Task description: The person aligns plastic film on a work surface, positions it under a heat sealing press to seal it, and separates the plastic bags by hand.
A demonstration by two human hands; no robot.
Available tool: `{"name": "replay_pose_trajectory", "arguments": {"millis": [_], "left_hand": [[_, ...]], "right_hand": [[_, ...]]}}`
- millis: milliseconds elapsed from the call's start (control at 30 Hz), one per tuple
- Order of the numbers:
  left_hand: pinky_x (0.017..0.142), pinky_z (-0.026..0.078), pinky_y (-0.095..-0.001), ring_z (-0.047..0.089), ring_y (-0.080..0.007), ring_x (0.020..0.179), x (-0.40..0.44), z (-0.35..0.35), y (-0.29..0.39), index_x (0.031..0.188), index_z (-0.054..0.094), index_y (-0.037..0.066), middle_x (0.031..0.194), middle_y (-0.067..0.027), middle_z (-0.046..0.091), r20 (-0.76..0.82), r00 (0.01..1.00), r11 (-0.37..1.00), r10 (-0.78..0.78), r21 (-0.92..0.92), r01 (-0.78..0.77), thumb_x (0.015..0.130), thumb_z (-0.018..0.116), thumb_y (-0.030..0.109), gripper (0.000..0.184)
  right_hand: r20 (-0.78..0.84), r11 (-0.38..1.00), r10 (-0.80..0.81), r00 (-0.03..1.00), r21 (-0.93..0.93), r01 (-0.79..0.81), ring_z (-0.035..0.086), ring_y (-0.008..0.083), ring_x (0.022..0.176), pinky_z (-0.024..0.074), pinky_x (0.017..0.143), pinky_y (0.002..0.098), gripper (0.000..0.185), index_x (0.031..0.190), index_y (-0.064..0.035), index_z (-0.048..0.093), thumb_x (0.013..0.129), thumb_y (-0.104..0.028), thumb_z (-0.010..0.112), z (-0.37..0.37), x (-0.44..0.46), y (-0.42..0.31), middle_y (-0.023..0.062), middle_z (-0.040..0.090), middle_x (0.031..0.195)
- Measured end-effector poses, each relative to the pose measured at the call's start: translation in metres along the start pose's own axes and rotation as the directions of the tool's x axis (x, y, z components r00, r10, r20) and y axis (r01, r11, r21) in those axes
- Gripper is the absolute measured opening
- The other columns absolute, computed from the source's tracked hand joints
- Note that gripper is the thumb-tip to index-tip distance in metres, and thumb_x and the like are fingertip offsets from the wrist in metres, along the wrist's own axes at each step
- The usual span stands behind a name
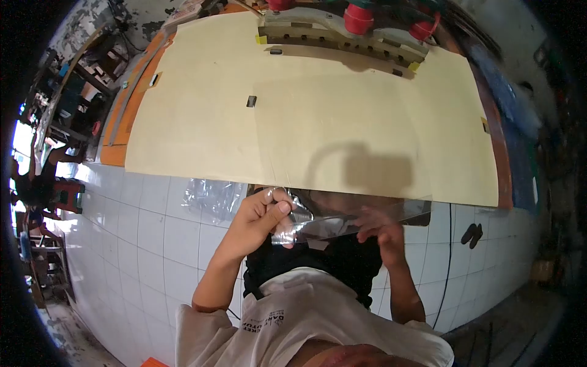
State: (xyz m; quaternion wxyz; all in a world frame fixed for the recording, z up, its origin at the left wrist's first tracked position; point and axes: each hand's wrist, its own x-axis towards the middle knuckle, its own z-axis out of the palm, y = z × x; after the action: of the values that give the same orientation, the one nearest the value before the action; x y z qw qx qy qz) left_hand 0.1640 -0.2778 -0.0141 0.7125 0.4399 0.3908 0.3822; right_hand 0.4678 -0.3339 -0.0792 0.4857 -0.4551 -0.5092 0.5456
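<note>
My left hand [264,219] is closed in a pinch on one end of a clear plastic sheet [330,223], just off the table's near edge. The sheet is crumpled and shiny by those fingers and stretches to the right across my lap. Whether it is a single sheet or a bag, I cannot tell. My right hand [384,235] is at the sheet's right part, fingers apart and partly seen through the plastic. Above both hands lies the pale yellow board [202,110] that covers the table.
A long metal bar [342,44] with red knobs [358,19] stands across the board's far side. Small dark pieces [251,101] sit on the board. Another clear plastic piece [211,197] hangs left of my hands. Slippers [471,235] and a cable [449,269] lie on the tiled floor.
</note>
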Motion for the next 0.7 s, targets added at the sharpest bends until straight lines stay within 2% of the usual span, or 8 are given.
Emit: {"name": "replay_pose_trajectory", "arguments": {"millis": [33, 167, 200, 267, 300, 400, 600, 700], "left_hand": [[0.047, 0.046, -0.0271, 0.062, -0.0181, 0.048, 0.002, 0.002, 0.003, 0.099, 0.057, 0.000, 0.060, -0.0116, 0.064, -0.010, 0.998, 0.992, 0.057, 0.112, -0.055, 0.103, 0.053, 0.018, 0.018], [0.046, 0.046, -0.0274, 0.061, -0.0182, 0.048, 0.006, 0.001, 0.004, 0.100, 0.057, 0.000, 0.060, -0.0116, 0.065, 0.012, 0.997, 0.986, 0.076, 0.147, -0.077, 0.103, 0.053, 0.018, 0.018], [0.045, 0.046, -0.0275, 0.061, -0.0184, 0.047, 0.006, 0.001, 0.003, 0.100, 0.057, 0.000, 0.061, -0.0119, 0.065, 0.029, 0.996, 0.988, 0.087, 0.125, -0.090, 0.103, 0.053, 0.018, 0.018], [0.044, 0.046, -0.0277, 0.062, -0.0186, 0.047, 0.005, 0.001, 0.005, 0.100, 0.057, 0.000, 0.061, -0.0122, 0.065, 0.049, 0.994, 0.990, 0.094, 0.105, -0.099, 0.103, 0.053, 0.017, 0.018], [0.049, 0.047, -0.0260, 0.062, -0.0150, 0.052, 0.003, 0.001, 0.009, 0.102, 0.058, 0.000, 0.065, -0.0093, 0.065, 0.069, 0.995, 0.997, 0.068, 0.033, -0.070, 0.102, 0.054, 0.013, 0.014], [0.055, 0.049, -0.0251, 0.063, -0.0124, 0.057, 0.001, 0.001, 0.019, 0.105, 0.060, -0.002, 0.068, -0.0067, 0.064, 0.092, 0.995, 0.999, 0.037, 0.006, -0.038, 0.102, 0.054, 0.009, 0.012], [0.055, 0.050, -0.0258, 0.064, -0.0137, 0.058, 0.006, -0.004, 0.022, 0.105, 0.059, -0.003, 0.070, -0.0075, 0.063, 0.123, 0.992, 0.998, 0.039, 0.038, -0.044, 0.102, 0.054, 0.008, 0.013], [0.050, 0.051, -0.0274, 0.064, -0.0157, 0.054, 0.011, -0.004, 0.021, 0.103, 0.058, -0.003, 0.067, -0.0089, 0.063, 0.133, 0.988, 0.994, 0.081, 0.059, -0.089, 0.102, 0.053, 0.009, 0.013]], "right_hand": [[-0.002, 0.999, -0.034, 0.999, 0.024, 0.034, 0.069, 0.0214, 0.076, 0.0575, 0.067, 0.0332, 0.093, 0.133, 0.0091, 0.050, 0.085, -0.070, 0.061, -0.006, 0.001, -0.007, 0.0177, 0.070, 0.103], [-0.141, 0.959, -0.065, 0.988, 0.265, 0.101, 0.072, 0.0248, 0.079, 0.0598, 0.063, 0.0380, 0.091, 0.131, 0.0082, 0.051, 0.082, -0.068, 0.066, -0.016, 0.000, -0.023, 0.0188, 0.071, 0.098], [-0.142, 0.959, -0.062, 0.988, 0.266, 0.099, 0.072, 0.0248, 0.079, 0.0598, 0.063, 0.0380, 0.091, 0.131, 0.0082, 0.051, 0.082, -0.068, 0.066, -0.019, 0.000, -0.026, 0.0188, 0.071, 0.098], [-0.201, 0.961, -0.085, 0.976, 0.241, 0.134, 0.073, 0.0231, 0.077, 0.0598, 0.062, 0.0354, 0.079, 0.135, 0.0053, 0.049, 0.095, -0.063, 0.049, -0.025, -0.002, -0.034, 0.0174, 0.071, 0.098], [-0.263, 0.967, -0.004, 0.965, 0.245, 0.071, 0.072, 0.0251, 0.081, 0.0610, 0.061, 0.0370, 0.086, 0.132, 0.0099, 0.048, 0.088, -0.062, 0.063, -0.026, -0.002, -0.044, 0.0206, 0.071, 0.099], [-0.322, 0.981, -0.076, 0.944, 0.148, 0.129, 0.072, 0.0259, 0.083, 0.0615, 0.062, 0.0364, 0.087, 0.137, 0.0095, 0.042, 0.090, -0.061, 0.060, -0.031, 0.002, -0.061, 0.0240, 0.070, 0.101], [-0.236, 0.989, -0.119, 0.964, 0.057, 0.136, 0.072, 0.0299, 0.084, 0.0619, 0.066, 0.0358, 0.081, 0.149, 0.0021, 0.027, 0.097, -0.056, 0.051, -0.053, 0.022, -0.099, 0.0322, 0.060, 0.124], [-0.107, 0.989, 0.024, 0.994, 0.148, -0.008, 0.072, 0.0276, 0.083, 0.0616, 0.067, 0.0340, 0.072, 0.148, 0.0000, 0.030, 0.100, -0.049, 0.051, -0.066, 0.041, -0.118, 0.0299, 0.057, 0.130]]}}
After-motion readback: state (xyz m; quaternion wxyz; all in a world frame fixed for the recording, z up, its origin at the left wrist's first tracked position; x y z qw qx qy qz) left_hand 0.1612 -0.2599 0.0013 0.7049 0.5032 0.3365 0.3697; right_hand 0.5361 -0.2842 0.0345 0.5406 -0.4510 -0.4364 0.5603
